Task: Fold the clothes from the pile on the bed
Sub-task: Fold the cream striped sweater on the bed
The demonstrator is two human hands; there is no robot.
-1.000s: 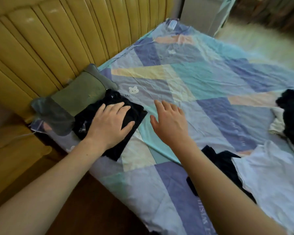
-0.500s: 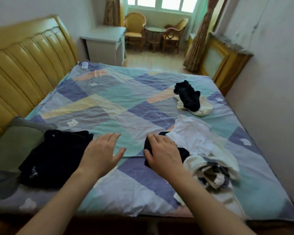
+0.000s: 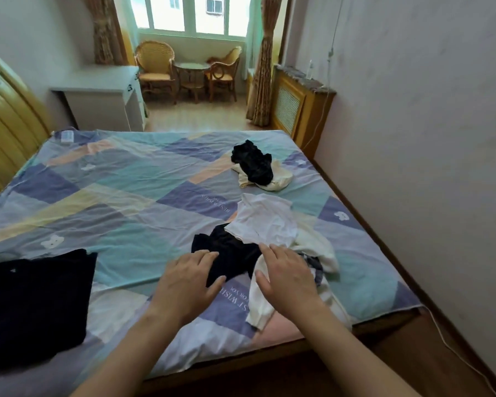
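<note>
You were picking the next garment. Your left hand [image 3: 187, 279] lay spread, fingers loose, on the black garment [image 3: 229, 250] at the near edge of the pile [image 3: 281, 242] on the bed [image 3: 126, 196]; your right hand [image 3: 287, 277] rested open on white cloth [image 3: 265, 220], gripping nothing. Next, you probably needed to pull the black piece free and lay it flat.

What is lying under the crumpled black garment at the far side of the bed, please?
A cream garment lies under the black garment, showing at its near and right edges. The rest of it is covered, so what kind of garment it is cannot be told.
</note>
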